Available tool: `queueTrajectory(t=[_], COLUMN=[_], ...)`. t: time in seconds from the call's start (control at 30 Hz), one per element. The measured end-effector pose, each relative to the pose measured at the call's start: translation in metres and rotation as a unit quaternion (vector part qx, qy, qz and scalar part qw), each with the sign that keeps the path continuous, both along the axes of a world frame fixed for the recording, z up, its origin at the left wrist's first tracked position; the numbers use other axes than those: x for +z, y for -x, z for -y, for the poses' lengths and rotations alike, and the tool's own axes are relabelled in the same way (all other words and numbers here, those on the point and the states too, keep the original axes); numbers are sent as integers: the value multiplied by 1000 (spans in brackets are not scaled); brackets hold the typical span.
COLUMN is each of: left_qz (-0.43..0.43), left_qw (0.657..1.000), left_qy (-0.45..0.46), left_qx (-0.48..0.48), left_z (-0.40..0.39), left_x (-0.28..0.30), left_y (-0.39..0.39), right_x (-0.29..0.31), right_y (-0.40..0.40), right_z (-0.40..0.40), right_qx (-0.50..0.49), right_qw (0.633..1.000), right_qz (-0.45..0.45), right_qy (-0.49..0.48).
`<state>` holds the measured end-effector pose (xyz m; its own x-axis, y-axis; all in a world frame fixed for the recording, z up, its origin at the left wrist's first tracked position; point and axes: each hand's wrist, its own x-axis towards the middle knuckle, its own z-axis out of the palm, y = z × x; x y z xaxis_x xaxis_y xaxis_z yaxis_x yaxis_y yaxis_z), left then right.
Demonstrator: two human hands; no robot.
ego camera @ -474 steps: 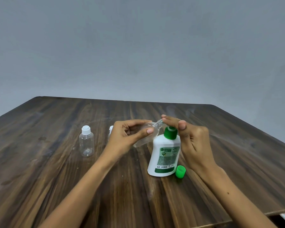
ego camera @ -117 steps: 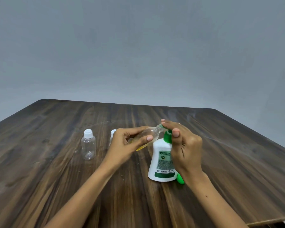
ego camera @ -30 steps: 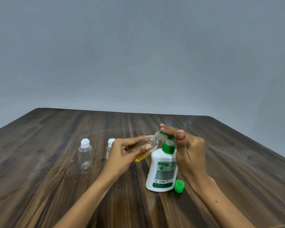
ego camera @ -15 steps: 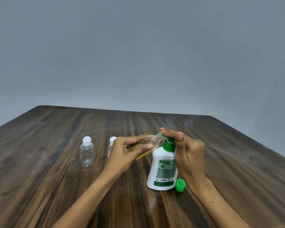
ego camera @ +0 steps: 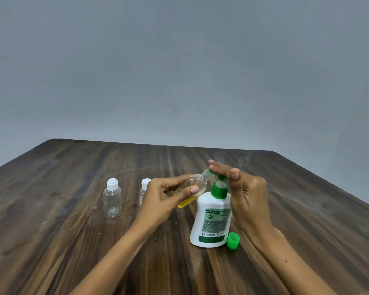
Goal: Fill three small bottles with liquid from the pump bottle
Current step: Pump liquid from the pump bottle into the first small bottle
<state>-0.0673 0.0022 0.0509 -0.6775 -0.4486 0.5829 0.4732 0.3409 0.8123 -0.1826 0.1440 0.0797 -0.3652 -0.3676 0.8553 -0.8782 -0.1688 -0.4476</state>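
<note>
I see L hand (ego camera: 168, 195) pinching small bottle (ego camera: 195, 184) mid-body, tilted to nozzle; thin, light, prob squashy. R hand (ego camera: 241, 188) fingers flat on pump bottle (ego camera: 212, 222) head, near table (ego camera: 51, 241) centre.

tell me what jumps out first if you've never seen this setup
The white pump bottle with its green pump stands at centre right of the wooden table, the right hand pressing the pump head. The left hand tilts a small clear bottle to the spout, yellow liquid pooled at its low end. Two capped bottles stand at left, one clear and empty, and a loose green cap lies by the pump bottle's base.
</note>
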Motion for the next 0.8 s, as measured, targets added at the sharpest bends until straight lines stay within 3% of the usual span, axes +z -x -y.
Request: queueTrajectory(t=[0.3,0.8], left_qz=[8,17], left_qw=[1000,1000], left_qy=[-3,-1], left_qx=[9,5], left_z=[-1,1], left_x=[0,-3], left_y=[-1,1], right_x=[1,-7], right_y=[-1,-1], right_z=[-3,0], right_qx=[-27,-31], right_qw=[998,999], right_qz=[-61,-37], right_qy=[-24,-5])
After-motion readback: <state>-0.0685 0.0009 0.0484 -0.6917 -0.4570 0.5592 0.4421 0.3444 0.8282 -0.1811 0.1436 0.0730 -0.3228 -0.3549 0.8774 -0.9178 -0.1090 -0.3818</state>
